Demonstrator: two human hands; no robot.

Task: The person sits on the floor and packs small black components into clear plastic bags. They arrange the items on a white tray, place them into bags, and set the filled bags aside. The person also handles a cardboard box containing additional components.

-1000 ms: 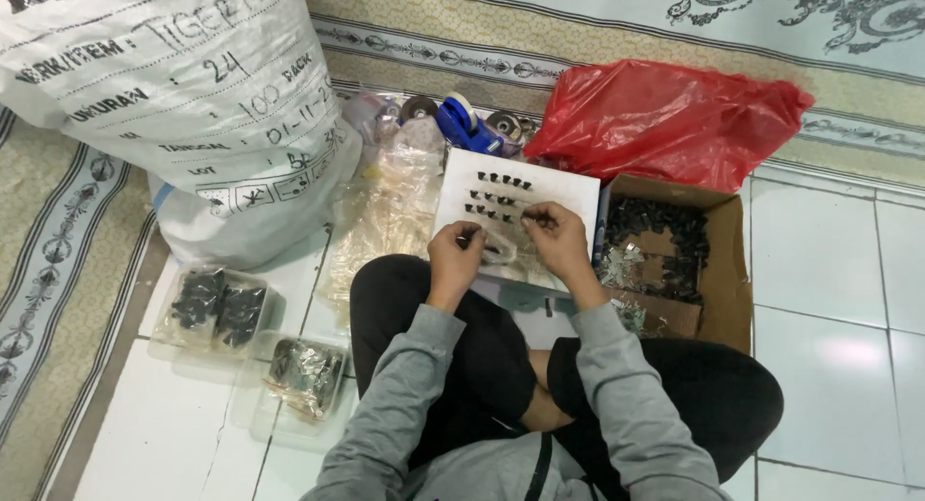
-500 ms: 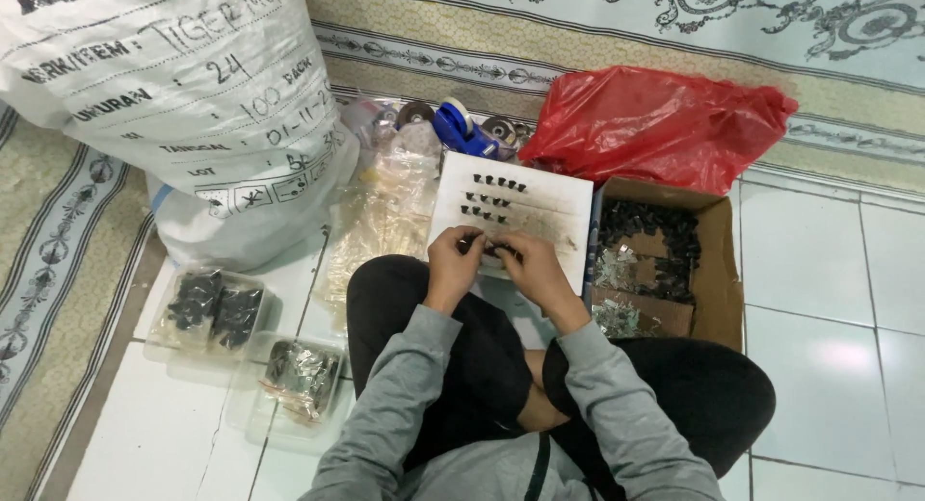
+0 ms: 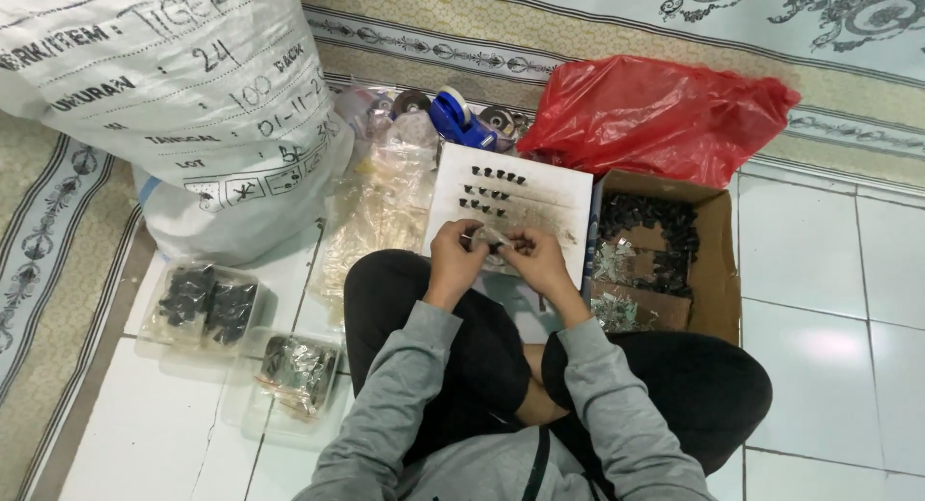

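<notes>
A small clear packet (image 3: 491,238) sits pinched between my left hand (image 3: 455,253) and right hand (image 3: 533,258), both grips clamped on it above the white board (image 3: 540,197). Small black parts (image 3: 496,188) lie in rows on the board; the cardboard box (image 3: 713,270) stands just right, on the floor.

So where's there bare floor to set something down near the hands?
Free: the white tiles right of the cardboard box, and the tiles in front of the clear trays. Crowded: between the big white sack and red bag, and around the white board, where left hand and right hand meet.
</notes>
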